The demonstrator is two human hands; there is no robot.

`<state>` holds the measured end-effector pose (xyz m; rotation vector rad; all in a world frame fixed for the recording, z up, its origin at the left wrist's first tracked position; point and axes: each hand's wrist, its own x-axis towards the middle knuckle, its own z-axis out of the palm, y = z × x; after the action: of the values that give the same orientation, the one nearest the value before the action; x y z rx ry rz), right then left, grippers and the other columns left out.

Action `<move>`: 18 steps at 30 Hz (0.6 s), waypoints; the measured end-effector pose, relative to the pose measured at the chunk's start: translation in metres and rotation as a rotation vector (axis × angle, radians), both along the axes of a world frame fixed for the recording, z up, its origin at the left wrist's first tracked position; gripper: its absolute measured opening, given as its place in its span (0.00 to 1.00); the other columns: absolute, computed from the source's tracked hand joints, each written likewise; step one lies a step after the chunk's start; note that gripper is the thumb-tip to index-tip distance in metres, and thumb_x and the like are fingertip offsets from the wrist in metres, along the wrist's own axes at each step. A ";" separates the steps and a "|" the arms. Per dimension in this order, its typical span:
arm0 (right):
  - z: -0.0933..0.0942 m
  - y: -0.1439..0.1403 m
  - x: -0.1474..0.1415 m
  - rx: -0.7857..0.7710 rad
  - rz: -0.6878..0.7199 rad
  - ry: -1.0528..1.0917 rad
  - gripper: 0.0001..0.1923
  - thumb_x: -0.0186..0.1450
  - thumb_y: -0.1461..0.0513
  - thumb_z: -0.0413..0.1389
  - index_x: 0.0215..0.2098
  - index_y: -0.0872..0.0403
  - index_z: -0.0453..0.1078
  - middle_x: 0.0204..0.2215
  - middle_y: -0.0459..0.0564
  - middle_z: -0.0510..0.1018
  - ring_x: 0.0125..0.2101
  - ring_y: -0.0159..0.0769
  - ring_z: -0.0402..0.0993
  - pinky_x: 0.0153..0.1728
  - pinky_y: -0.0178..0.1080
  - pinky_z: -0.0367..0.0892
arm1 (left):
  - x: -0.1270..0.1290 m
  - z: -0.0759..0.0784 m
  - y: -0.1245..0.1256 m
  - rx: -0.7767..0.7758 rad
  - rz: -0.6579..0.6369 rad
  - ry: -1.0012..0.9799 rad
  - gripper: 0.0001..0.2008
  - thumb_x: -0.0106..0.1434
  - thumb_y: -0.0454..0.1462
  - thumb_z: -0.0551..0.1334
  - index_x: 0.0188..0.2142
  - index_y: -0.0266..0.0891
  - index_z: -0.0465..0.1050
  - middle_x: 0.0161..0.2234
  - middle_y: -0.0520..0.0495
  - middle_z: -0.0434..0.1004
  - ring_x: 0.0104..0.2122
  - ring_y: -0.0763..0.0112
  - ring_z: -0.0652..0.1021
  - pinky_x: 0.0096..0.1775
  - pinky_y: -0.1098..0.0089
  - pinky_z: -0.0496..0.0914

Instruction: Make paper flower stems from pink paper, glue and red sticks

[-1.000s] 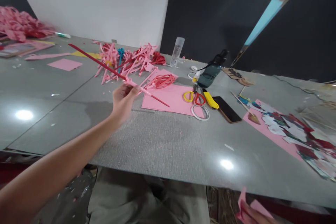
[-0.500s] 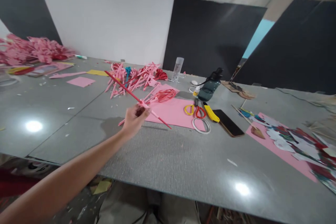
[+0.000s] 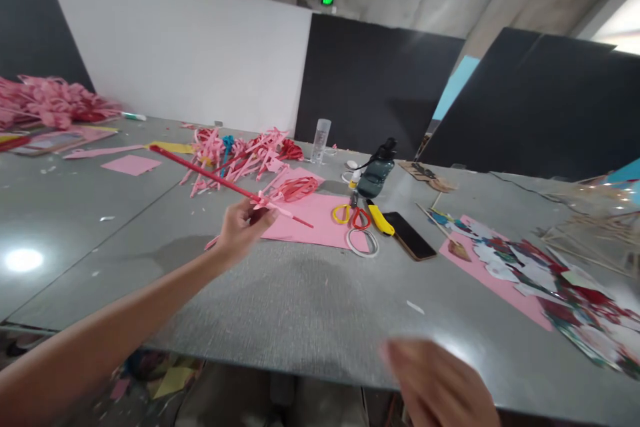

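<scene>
My left hand (image 3: 246,230) is closed on a thin red stick (image 3: 215,178) with pink paper strips wound round its lower part. The stick slants up to the left above the table. Below its lower end lies a pink paper sheet (image 3: 320,220), with a bundle of red and pink strips (image 3: 299,188) on it. Low at the front edge, my right hand (image 3: 435,380) is smeared by motion, and its fingers do not show clearly. Scissors (image 3: 351,213), a roll of white tape (image 3: 363,244) and a yellow-handled cutter (image 3: 381,220) lie right of the stick.
A phone (image 3: 411,237) and a dark bottle (image 3: 377,172) are right of centre. A clear plastic cylinder (image 3: 321,140) stands at the back. Pink strip piles (image 3: 245,153) lie behind my left hand. Painted paper cut-outs (image 3: 530,267) spread at the right.
My right hand has come into view at the bottom. The view has turned to the right; my left hand still holds the red stick, whose upper end now appears closer and farther left.
</scene>
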<state>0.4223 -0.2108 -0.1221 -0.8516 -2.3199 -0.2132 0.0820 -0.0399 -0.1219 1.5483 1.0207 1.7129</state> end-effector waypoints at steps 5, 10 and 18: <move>0.013 0.134 -0.069 -0.197 -0.171 0.258 0.19 0.75 0.58 0.52 0.63 0.52 0.68 0.58 0.59 0.77 0.57 0.49 0.74 0.56 0.51 0.70 | 0.022 0.012 0.016 -0.074 -0.093 -0.139 0.17 0.61 0.47 0.72 0.28 0.37 0.72 0.23 0.55 0.61 0.22 0.79 0.60 0.24 0.75 0.55; -0.007 0.182 -0.110 -0.642 -0.124 0.343 0.18 0.77 0.54 0.47 0.52 0.54 0.73 0.30 0.48 0.78 0.28 0.35 0.72 0.29 0.36 0.63 | 0.029 -0.006 0.031 -0.213 -0.098 -0.353 0.19 0.63 0.46 0.71 0.28 0.38 0.66 0.23 0.57 0.57 0.22 0.81 0.58 0.24 0.76 0.53; -0.035 0.181 -0.113 -0.829 -0.016 0.532 0.17 0.76 0.53 0.49 0.43 0.54 0.74 0.24 0.43 0.69 0.24 0.31 0.62 0.26 0.34 0.56 | 0.025 -0.024 0.023 -0.317 -0.137 -0.382 0.18 0.66 0.45 0.69 0.29 0.37 0.67 0.21 0.57 0.59 0.20 0.82 0.58 0.22 0.77 0.53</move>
<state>0.3093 -0.0296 -0.1568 -1.1303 -1.8535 0.9206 0.1075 -0.0172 -0.1457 1.0186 0.9109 1.5820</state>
